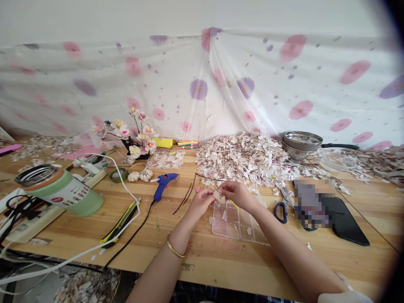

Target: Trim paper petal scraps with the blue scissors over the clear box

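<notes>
Flake, thin and pale, is sitting between the left hand and the right hand; both are pinching it. A clear box is lying below them, and a blue glue gun is resting left of them.

Looks thin, matt and papery in the small off-white hand-held flake, smooth and grained in the tan wooden counter. Shines as metal in the round silver bowls.
</notes>
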The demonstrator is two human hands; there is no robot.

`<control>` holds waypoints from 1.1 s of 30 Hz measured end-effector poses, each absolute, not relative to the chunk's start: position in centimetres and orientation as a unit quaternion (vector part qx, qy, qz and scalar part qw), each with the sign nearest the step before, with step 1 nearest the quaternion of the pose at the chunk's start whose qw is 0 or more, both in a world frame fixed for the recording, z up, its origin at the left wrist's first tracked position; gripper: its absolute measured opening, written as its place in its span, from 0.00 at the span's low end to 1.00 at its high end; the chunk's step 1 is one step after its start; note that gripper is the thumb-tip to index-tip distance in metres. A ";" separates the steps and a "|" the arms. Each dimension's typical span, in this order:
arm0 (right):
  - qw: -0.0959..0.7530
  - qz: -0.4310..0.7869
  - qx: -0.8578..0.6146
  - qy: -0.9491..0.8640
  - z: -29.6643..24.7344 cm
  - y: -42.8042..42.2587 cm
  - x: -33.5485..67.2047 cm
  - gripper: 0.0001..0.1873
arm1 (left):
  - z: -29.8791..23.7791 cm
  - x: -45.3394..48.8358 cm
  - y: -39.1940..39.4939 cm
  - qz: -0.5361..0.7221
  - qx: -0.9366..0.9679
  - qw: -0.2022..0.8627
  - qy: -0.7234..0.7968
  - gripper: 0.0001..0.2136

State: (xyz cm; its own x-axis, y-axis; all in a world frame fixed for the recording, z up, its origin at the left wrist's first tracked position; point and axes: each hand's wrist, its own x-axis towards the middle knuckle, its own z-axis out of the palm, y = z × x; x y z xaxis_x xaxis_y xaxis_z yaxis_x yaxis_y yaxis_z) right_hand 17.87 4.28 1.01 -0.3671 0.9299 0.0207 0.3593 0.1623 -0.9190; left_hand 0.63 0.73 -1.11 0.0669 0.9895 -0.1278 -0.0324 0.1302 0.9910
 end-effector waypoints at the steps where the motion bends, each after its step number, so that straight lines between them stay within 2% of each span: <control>1: 0.318 0.451 -0.465 -0.693 1.1 4.2 17.9 0.08 | -1.2 0.6 0.8 0.458 0.478 0.552 0.507 0.11; 9: 0.351 0.435 -0.517 -0.648 3.1 8.5 18.6 0.06 | -1.8 0.2 1.2 0.426 0.578 0.459 0.523 0.09; 12: 0.394 0.412 -0.560 -0.601 3.5 10.9 18.9 0.10 | -1.4 0.4 0.7 0.389 0.665 0.390 0.505 0.05; 14: 0.424 0.390 -0.583 -0.573 3.3 11.4 19.3 0.14 | -1.0 0.6 0.3 0.353 0.723 0.346 0.483 0.07; 19: 0.462 0.360 -0.588 -0.557 2.1 8.7 20.8 0.15 | -0.8 1.1 -0.3 0.268 0.808 0.273 0.447 0.11; 24: 0.471 0.357 -0.578 -0.562 1.8 5.4 23.0 0.13 | -1.5 1.6 -0.4 0.225 0.836 0.232 0.443 0.08; 33: 0.473 0.371 -0.591 -0.538 2.4 2.5 26.5 0.13 | -1.7 1.7 -0.3 0.269 0.827 0.215 0.444 0.08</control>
State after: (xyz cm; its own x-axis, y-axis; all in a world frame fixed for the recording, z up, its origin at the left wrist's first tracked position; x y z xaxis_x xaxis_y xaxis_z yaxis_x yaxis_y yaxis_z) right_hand 26.49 2.49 2.40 0.1457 0.9868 0.0706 0.2844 0.0266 -0.9583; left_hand 1.68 -0.30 -1.73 0.4609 0.8506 0.2530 0.6192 -0.5124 0.5950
